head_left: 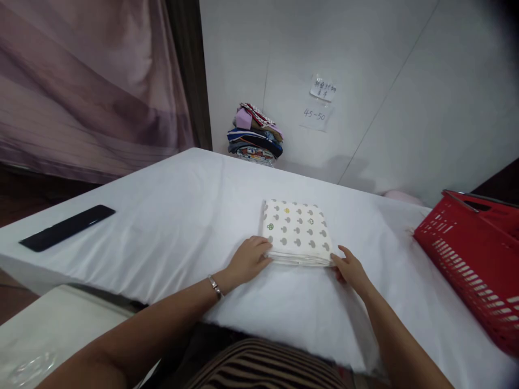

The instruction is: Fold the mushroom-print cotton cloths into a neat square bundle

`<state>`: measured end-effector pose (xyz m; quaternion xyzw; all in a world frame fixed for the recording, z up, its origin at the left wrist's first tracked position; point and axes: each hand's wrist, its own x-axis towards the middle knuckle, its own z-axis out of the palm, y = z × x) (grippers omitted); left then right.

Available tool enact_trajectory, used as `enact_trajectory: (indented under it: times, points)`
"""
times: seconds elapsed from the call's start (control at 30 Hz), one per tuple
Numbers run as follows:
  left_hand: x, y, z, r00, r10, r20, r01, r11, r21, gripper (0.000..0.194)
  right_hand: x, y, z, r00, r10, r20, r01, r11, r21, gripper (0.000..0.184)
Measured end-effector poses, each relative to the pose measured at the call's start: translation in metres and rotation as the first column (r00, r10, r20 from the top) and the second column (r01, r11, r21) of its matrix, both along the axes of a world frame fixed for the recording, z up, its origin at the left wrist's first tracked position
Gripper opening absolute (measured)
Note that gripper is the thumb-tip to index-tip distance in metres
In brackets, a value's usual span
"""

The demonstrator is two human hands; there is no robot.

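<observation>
A white cloth (298, 229) with grey, yellow and green printed motifs lies folded into a thick, roughly square stack on the white-covered table (170, 216). Its near edge shows several layers. My left hand (250, 260), below a silver bracelet (215, 286), pinches the near left corner between thumb and fingers. At the near right corner, my right hand (349, 270) grips the cloth's edge, its lower fingers partly tucked under and hidden. The folded cloth rests flat on the table between both hands.
A red plastic basket (458, 254) stands at the right. A long black flat object (67, 228) lies at the left end. Behind the table's far edge rises a pile of folded fabrics (255, 135) against the wall. A pinkish curtain (93, 81) hangs at left.
</observation>
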<state>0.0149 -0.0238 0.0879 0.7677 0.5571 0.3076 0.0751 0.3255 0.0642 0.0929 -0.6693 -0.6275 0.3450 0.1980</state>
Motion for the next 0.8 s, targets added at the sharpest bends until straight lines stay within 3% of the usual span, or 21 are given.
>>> enact_trajectory:
  times: [0.1,0.17,0.27,0.37,0.47,0.6,0.8]
  points:
    - [-0.007,-0.008,-0.003,0.990,0.066,0.124,-0.060,0.997,-0.053,0.026,-0.005,-0.006,0.007,0.952,0.035,0.305,-0.128,0.948,0.290,0.052]
    - [-0.006,-0.012,-0.004,0.969,0.122,0.214,-0.099,0.988,-0.116,0.024,-0.016,-0.012,0.012,0.928,0.118,0.352,-0.282,0.841,0.462,0.040]
    - [-0.002,-0.011,-0.005,0.933,0.157,0.324,-0.099,0.977,-0.190,0.022,-0.046,-0.020,0.016,0.871,0.384,0.305,-0.491,0.662,0.566,0.028]
    - [0.000,-0.009,-0.007,0.892,0.182,0.414,-0.098,0.971,-0.217,0.021,-0.081,-0.023,0.016,0.783,0.564,0.261,-0.599,0.573,0.559,0.024]
    - [0.000,-0.009,-0.007,0.860,0.243,0.448,-0.125,0.953,-0.277,0.018,-0.109,-0.021,0.016,0.715,0.645,0.269,-0.669,0.521,0.529,0.022]
    - [-0.001,-0.010,-0.006,0.856,0.259,0.448,-0.124,0.943,-0.308,0.014,-0.129,-0.016,0.015,0.646,0.678,0.351,-0.747,0.470,0.470,0.020]
    - [0.000,-0.007,-0.005,0.883,0.271,0.384,-0.159,0.941,-0.299,0.010,-0.137,-0.015,0.012,0.576,0.630,0.521,-0.816,0.408,0.409,0.021]
